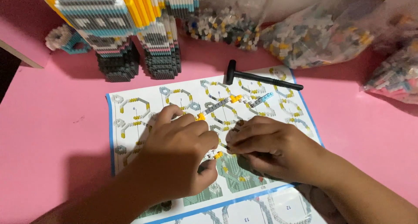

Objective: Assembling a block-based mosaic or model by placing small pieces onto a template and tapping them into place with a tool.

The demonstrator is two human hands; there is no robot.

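Observation:
My left hand and my right hand meet over an instruction sheet on a pink table. Between their fingertips sits a small cluster of tiny white, grey and yellow bricks. Both hands pinch at it, fingers curled. A thin strip of grey, yellow and light blue bricks lies on the sheet just beyond the hands. Most of the cluster is hidden by my fingers.
A small black hammer lies at the sheet's far edge. A tall brick-built figure stands at the back left. Clear bags of loose small bricks lie along the back and at the right.

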